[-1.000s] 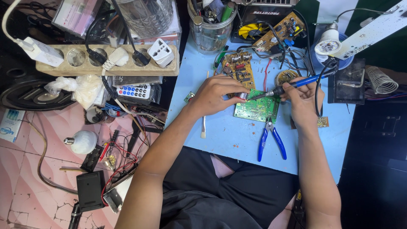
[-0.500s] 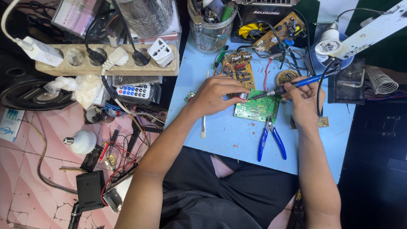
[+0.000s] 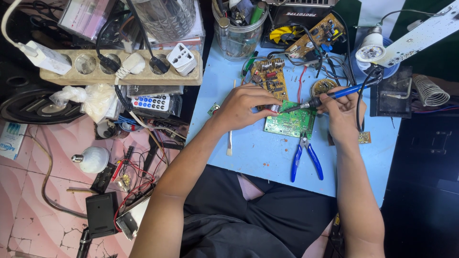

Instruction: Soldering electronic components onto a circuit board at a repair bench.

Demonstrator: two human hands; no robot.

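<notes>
A green circuit board (image 3: pixel 292 123) lies on the light blue table (image 3: pixel 260 153). My left hand (image 3: pixel 246 106) rests at the board's upper left edge, fingers pinched on something small that I cannot make out. My right hand (image 3: pixel 342 113) grips a blue-handled soldering iron (image 3: pixel 330 95), its tip pointing left and touching the board near my left fingers. A brown circuit board (image 3: pixel 268 81) lies just beyond the green one.
Blue-handled pliers (image 3: pixel 306 157) lie near the board's front edge. A jar of tools (image 3: pixel 238 28), another circuit board (image 3: pixel 318 34), a bulb (image 3: pixel 371 47) and an iron stand (image 3: pixel 429 90) sit farther back. A power strip (image 3: pixel 119 67), remote (image 3: pixel 152 102) and wires lie at the left.
The soldering iron's tip has shifted slightly along the board toward my left fingers. Both hands otherwise stay in place.
</notes>
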